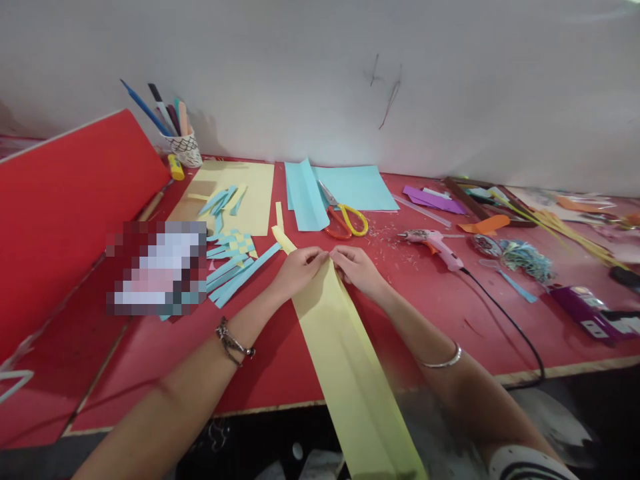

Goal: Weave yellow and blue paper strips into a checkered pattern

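Note:
A long sheet of yellow paper [345,347] runs from my hands down over the table's front edge, with a crease along its right side. My left hand [303,270] pinches its top end, thumb and finger pressed together. Right beside it, my right hand [355,267] pinches the same end, the fingertips of both hands almost touching. Just beyond my left hand lies a narrow yellow strip [283,239]. Blue paper strips [245,273] and a small woven blue-and-yellow piece [239,243] lie to the left of it.
Scissors [345,217] with red and yellow handles rest by blue sheets [355,187] at the back. On the right are a pink glue gun [435,245] with a black cord and a purple tape dispenser [587,313]. A pen cup [185,148] stands back left, near a red panel [75,213].

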A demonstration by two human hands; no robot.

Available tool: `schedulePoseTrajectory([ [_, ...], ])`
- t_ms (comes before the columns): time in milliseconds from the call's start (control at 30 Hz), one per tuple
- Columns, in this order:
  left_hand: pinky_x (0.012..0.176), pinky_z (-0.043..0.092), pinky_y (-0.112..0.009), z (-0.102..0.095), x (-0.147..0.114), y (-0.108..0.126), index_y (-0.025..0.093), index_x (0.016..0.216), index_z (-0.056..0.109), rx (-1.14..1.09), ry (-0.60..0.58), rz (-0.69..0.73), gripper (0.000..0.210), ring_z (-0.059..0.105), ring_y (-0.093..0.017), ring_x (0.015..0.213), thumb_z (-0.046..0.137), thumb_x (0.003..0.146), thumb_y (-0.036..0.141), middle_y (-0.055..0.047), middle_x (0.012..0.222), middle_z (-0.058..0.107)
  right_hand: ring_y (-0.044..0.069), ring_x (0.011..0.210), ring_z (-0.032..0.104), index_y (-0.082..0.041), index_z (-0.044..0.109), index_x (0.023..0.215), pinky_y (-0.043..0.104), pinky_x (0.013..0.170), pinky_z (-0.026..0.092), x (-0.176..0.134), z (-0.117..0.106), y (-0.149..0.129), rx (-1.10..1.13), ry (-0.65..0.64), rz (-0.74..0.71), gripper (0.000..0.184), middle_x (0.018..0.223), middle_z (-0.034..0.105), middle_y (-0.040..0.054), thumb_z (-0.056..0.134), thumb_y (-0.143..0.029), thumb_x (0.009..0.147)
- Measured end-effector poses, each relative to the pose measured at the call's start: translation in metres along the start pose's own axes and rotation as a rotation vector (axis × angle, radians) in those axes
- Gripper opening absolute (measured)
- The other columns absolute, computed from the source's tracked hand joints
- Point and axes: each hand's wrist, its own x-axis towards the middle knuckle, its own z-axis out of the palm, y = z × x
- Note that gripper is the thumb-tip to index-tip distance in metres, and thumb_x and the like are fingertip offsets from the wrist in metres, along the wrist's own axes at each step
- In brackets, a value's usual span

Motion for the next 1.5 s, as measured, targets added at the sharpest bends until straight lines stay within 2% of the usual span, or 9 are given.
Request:
schedulePoseTrajectory([
  [300, 0.045, 0.021, -0.023, 0.0046, -0.0022, -0.0013, 0.019, 0.05, 0.029, -0.052, 0.116, -0.023, 0.035, 0.027, -0.009, 0.048, 0.042, 0.075, 0.04, 0.006, 0.05, 0.025, 0.003, 0.036, 0.026, -0.019, 0.036, 0.047, 0.02, 0.04, 0.019, -0.0019, 0.0021, 0.0001, 0.103, -0.025, -0.019, 0.031, 0.037, 0.032, -0.0099, 0.052, -0.034, 0.07],
  [600, 0.045, 0.022, -0.023, 0.0052, -0.002, -0.0001, 0.02, 0.049, 0.028, -0.083, 0.125, -0.025, 0.034, 0.026, -0.009, 0.047, 0.043, 0.074, 0.038, 0.006, 0.049, 0.025, 0.003, 0.036, 0.026, -0.019, 0.038, 0.048, 0.02, 0.039, 0.018, -0.0043, 0.0044, -0.0006, 0.128, -0.005, -0.007, 0.027, 0.037, 0.033, -0.0098, 0.049, -0.031, 0.069],
  [1167, 0.045, 0.022, -0.022, 0.0049, -0.0029, 0.0019, 0.02, 0.049, 0.029, -0.085, 0.116, -0.021, 0.033, 0.026, -0.008, 0.046, 0.042, 0.075, 0.037, 0.007, 0.048, 0.025, 0.003, 0.031, 0.027, -0.019, 0.039, 0.05, 0.018, 0.034, 0.019, -0.0043, 0.006, 0.0003, 0.197, 0.015, 0.103, 0.022, 0.037, 0.034, -0.01, 0.047, -0.03, 0.068],
  [1333, 0.045, 0.022, -0.022, 0.0021, -0.0027, -0.0002, 0.02, 0.05, 0.025, -0.067, 0.132, -0.007, 0.034, 0.025, -0.008, 0.046, 0.041, 0.076, 0.038, 0.007, 0.05, 0.024, 0.003, 0.033, 0.025, -0.019, 0.039, 0.051, 0.018, 0.035, 0.018, -0.0033, 0.0062, 0.0016, 0.26, 0.033, 0.148, 0.021, 0.038, 0.034, -0.0098, 0.047, -0.029, 0.068],
  [1500, 0.046, 0.021, -0.023, 0.0004, -0.0023, -0.0014, 0.019, 0.051, 0.03, -0.016, 0.117, 0.017, 0.034, 0.027, -0.009, 0.048, 0.041, 0.076, 0.039, 0.006, 0.05, 0.027, 0.005, 0.042, 0.033, -0.019, 0.038, 0.057, 0.019, 0.041, 0.024, -0.0051, 0.0062, 0.001, 0.242, 0.013, 0.08, 0.026, 0.049, 0.036, -0.0083, 0.05, -0.039, 0.07],
])
